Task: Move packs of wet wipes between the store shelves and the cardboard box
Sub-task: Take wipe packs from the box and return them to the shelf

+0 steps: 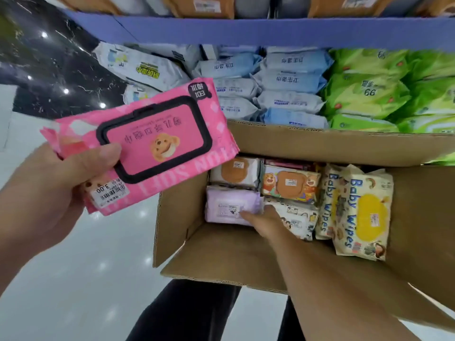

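- Left hand (56, 183) is holding a pink wipes pack (147, 146) up and to the left of the cardboard box (320, 146), outside its rim. The thumb is pressing on the black-framed lid and the fingers are curling underneath, so it is grasping the pack.
- A price sticker (108, 193) is showing on the pink pack's near end, just beside the thumb.
- Right hand (263, 221) is reaching down inside the box, fingertips touching the right edge of a lilac pack (229, 207). Cannot tell whether the fingers are gripping it or only resting against it.
- The lilac pack is lying flat in the box's near-left part. A white pack with an orange lid (235, 172) is sitting just behind it.
- A bear-print pack (290, 184) is lying mid-box, with a cartoon-print pack (300, 220) in front of it, partly under the right wrist.
- Two "Baby Wipes" packs (362, 215) are leaning at the box's right side, overlapping.
- Behind the box, shelf stock is stacking up: pale blue packs (288, 94) straight behind, green packs (369, 92) behind and right, white packs (147, 67) behind and left.
- A purple shelf edge (270, 30) is running above those stacks.
- The glossy pale floor (73, 279) is showing left of the box.
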